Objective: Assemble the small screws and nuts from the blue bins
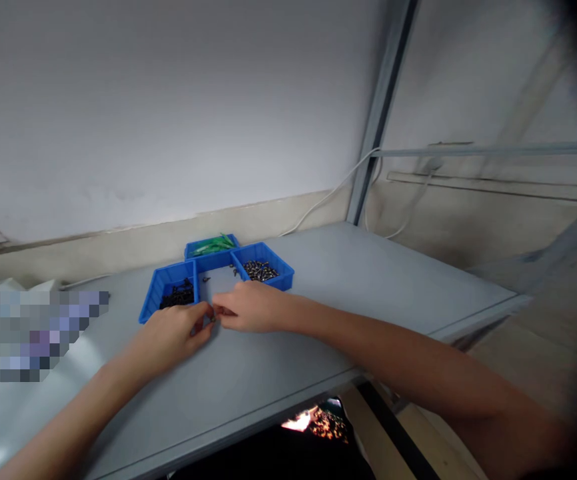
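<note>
My left hand is closed in a pinch on a small metal part, just in front of the blue bins. Beside it, my right hand is also closed, its fingertips meeting those of the left; what they grip is hidden. Behind my left hand stands a blue bin of small black parts. Past my right hand, another blue bin holds many small shiny metal pieces. A few loose pieces lie on the tabletop between the two bins.
A third blue bin at the back contains green strips. All rest on a grey table against a wall. A metal post and white cable stand at the back right. A pixelated object lies left.
</note>
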Tool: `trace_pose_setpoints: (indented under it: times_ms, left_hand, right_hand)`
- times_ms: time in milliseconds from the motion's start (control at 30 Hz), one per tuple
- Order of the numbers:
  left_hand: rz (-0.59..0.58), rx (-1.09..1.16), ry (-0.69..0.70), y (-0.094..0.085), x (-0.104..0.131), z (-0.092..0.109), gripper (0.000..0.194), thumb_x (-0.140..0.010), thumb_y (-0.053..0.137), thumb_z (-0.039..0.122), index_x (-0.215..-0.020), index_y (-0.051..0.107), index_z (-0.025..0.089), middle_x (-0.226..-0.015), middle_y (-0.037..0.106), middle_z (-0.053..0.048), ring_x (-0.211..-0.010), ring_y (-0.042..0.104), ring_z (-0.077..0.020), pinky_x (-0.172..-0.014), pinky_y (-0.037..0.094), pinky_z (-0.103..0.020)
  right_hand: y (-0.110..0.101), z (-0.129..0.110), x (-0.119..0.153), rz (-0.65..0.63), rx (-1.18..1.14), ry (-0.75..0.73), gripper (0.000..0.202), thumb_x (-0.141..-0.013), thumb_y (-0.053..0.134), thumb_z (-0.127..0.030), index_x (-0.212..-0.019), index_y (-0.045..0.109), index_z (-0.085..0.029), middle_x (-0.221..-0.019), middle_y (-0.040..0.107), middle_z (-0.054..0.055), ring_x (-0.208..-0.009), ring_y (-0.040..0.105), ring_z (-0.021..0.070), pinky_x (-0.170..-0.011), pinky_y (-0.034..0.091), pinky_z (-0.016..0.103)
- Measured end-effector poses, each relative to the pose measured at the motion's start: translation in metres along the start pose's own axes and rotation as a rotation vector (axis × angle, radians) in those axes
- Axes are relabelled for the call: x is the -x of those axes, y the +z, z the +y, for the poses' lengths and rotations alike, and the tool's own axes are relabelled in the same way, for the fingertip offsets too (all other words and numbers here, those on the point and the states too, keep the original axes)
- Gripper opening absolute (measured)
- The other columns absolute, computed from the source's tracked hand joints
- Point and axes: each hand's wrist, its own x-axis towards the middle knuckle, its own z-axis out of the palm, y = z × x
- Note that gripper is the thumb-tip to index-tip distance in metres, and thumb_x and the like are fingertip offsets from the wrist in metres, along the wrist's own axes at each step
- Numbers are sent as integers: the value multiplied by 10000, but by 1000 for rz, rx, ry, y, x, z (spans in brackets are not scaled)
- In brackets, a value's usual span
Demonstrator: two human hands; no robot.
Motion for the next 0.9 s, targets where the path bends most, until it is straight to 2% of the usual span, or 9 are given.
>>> trace_pose_setpoints:
  times_ms: [333, 533, 667, 900]
  left_hand:
    - [10, 51, 44, -1, 0, 0, 241, -865, 353, 317, -858, 563, 199, -719, 635, -26, -616, 588, -177, -521, 363, -255]
    - [20, 11, 8, 0, 0, 0, 216, -847, 374, 330, -814, 541, 198, -711, 627, -22, -603, 584, -173, -520, 356, -251]
    - [35, 16, 23, 0, 0, 1, 206, -852, 377, 331, -808, 531, 200, -703, 625, -13, -605, 583, -172, -528, 357, -250]
    - [26, 17, 11, 0, 1, 0, 255, -874, 361, 373, -839, 549, 205, -710, 629, -16, -611, 584, -177, -519, 338, -252]
  right_hand:
    - [-1, 2, 0, 22, -45, -31, 154, -801, 460, -276, -826, 581, -184, -693, 611, 16, -598, 520, 134, -500, 285, 240]
    - [-5, 2, 0, -66, -196, 9, 215, -824, 424, -307, -768, 582, -173, -683, 613, 15, -605, 508, 120, -514, 305, 230]
    - [-5, 2, -1, -75, -240, 26, 198, -807, 423, -258, -735, 582, -165, -680, 618, 14, -604, 510, 111, -535, 325, 225]
    - [-2, 9, -4, -62, -261, 6, 165, -756, 461, -218, -796, 614, -169, -747, 651, 13, -662, 543, 120, -585, 355, 221]
